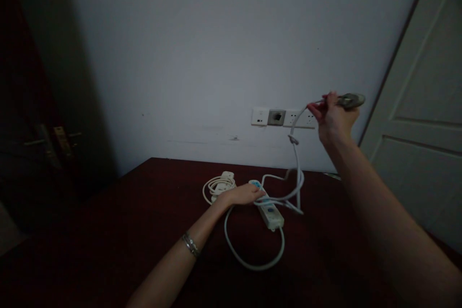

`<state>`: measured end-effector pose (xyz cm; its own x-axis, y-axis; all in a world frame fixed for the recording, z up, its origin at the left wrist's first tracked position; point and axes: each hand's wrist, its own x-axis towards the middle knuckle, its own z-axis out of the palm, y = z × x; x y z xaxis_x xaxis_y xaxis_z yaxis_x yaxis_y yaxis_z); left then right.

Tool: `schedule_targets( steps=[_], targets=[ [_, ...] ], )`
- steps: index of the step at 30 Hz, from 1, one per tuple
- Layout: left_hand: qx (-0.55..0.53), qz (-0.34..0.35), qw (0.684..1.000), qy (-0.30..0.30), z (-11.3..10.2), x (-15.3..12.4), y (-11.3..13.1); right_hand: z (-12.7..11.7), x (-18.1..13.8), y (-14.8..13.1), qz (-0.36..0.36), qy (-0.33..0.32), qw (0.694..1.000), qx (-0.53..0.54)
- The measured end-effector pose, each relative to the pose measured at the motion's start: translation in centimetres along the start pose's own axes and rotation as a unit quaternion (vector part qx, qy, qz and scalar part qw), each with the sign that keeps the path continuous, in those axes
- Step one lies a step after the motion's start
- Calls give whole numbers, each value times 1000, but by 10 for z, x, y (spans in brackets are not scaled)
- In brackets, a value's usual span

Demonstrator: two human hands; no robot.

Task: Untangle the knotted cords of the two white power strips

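My right hand point(334, 118) is raised in front of the wall socket panel point(283, 118), its fingers pinched on the end of a white cord point(298, 163) and a grey object I cannot make out. The cord hangs down from that hand in loops to the table. My left hand point(245, 195) rests palm down on the near end of a white power strip point(270, 212) lying on the dark red table point(126, 231); its fingers lie flat over the strip. The strip's own cable point(252, 262) curls in a loop toward me.
A second coiled white cord with a plug point(218, 185) lies on the table left of my left hand. A white door point(418, 106) stands at the right. A dark door with a metal handle point(54, 142) is at the left.
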<state>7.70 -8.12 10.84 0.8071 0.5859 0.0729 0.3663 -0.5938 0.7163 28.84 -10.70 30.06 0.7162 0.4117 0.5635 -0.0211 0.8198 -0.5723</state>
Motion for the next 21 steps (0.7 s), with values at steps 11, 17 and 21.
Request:
schedule_targets(
  steps=[11,17,21],
  targets=[
    [-247,32,967,55,-10,-1,-15,-24,72,-57,19,152,988,1],
    [-183,-13,983,21,-6,-1,-17,1,47,-69,36,24,999,-15],
    [-213,-71,974,20,-22,-8,-11,33,20,-82,52,-97,994,-3]
  ],
)
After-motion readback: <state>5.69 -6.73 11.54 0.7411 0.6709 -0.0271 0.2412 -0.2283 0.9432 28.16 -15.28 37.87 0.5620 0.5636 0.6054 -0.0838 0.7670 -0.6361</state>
